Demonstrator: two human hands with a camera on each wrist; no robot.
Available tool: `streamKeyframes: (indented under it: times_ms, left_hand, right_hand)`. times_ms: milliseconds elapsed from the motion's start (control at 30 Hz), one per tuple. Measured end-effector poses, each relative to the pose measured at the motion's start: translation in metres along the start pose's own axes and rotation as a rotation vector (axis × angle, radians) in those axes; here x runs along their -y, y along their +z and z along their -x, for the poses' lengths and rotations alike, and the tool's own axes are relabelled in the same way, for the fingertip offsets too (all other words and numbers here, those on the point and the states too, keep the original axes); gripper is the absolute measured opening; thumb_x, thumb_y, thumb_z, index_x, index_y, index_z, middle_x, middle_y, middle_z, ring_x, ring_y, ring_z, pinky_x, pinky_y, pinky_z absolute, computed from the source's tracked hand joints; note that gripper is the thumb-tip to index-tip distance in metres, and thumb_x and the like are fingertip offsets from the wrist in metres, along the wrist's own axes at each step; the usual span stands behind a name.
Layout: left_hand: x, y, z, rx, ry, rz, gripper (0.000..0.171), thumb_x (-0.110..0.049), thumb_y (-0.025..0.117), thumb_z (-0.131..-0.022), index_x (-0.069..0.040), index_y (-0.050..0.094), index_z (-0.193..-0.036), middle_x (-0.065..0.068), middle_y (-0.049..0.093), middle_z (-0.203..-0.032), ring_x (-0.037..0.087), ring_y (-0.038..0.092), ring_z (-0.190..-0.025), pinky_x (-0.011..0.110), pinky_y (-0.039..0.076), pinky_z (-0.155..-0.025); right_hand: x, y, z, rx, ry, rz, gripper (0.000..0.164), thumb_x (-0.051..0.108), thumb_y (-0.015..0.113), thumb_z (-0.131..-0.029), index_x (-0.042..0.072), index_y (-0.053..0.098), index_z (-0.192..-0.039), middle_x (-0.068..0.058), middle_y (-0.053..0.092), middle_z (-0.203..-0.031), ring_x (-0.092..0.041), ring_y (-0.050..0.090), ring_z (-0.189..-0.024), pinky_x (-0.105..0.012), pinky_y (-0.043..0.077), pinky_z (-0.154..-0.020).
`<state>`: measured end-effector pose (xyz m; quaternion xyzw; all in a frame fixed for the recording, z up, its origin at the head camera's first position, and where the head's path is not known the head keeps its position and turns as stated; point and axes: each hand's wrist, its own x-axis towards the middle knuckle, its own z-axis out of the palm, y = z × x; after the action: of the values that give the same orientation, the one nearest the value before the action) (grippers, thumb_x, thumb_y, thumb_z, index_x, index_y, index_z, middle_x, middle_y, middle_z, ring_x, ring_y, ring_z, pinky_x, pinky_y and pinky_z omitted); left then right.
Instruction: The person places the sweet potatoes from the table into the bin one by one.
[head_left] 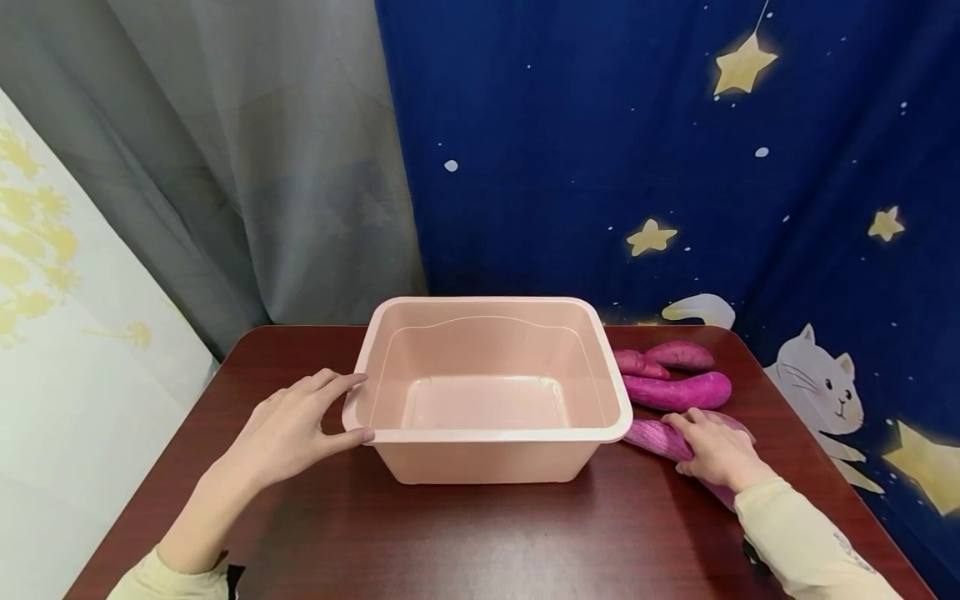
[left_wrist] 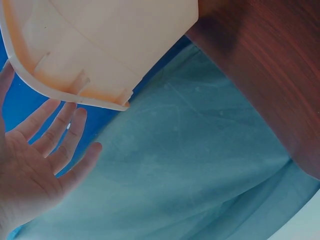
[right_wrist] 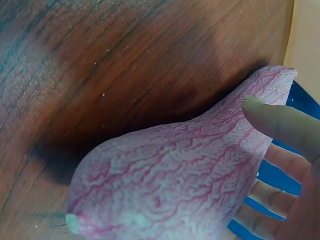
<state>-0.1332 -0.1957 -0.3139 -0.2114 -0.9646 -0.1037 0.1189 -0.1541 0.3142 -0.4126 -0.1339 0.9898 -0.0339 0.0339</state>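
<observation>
left hand (head_left: 296, 425), fingers spread and relaxed, at left rim of pink tub (head_left: 487, 435), upright on brown table (head_left: 480, 542); just right, purple vegetables (head_left: 686, 390); nearer front, wrinkled purple vegetable (head_left: 654, 437), gripped between thumb and fingers of right hand (head_left: 708, 450).

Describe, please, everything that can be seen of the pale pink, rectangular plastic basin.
The pale pink, rectangular plastic basin has rounded corners, sloping walls, ribs beneath its overhanging rim and a thin line curving inside. It stands upright, open side up, on the glossy, wood-grained red-brown table; the bare left hand touches its left rim.
</observation>
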Motion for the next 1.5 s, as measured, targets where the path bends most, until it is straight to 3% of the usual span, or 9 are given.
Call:
streamKeyframes:
  times_ms: [367, 1500]
  left_hand:
    - [-0.003, 0.001, 0.001, -0.008, 0.012, 0.022, 0.064, -0.058, 0.06, -0.071, -0.015, 0.055, -0.117, 0.0, 0.054, -0.1, 0.019, 0.053, -0.086, 0.043, 0.039, -0.067]
    - [0.0, 0.0, 0.002, -0.031, 0.024, 0.03, 0.061, -0.055, 0.063, -0.071, -0.014, 0.056, -0.117, 0.001, 0.055, -0.1, 0.021, 0.055, -0.084, 0.048, 0.037, -0.074]
  right_hand:
    - [-0.004, 0.01, -0.001, 0.029, 0.015, -0.017, 0.068, 0.021, 0.082, -0.057, 0.01, 0.053, -0.117, -0.015, 0.051, -0.104, -0.04, 0.045, -0.099, -0.058, 0.04, -0.065]
    - [0.0, 0.011, -0.001, -0.026, -0.044, 0.044, 0.066, 0.022, 0.081, -0.059, 0.012, 0.053, -0.118, -0.014, 0.052, -0.103, -0.039, 0.047, -0.097, -0.055, 0.042, -0.062]
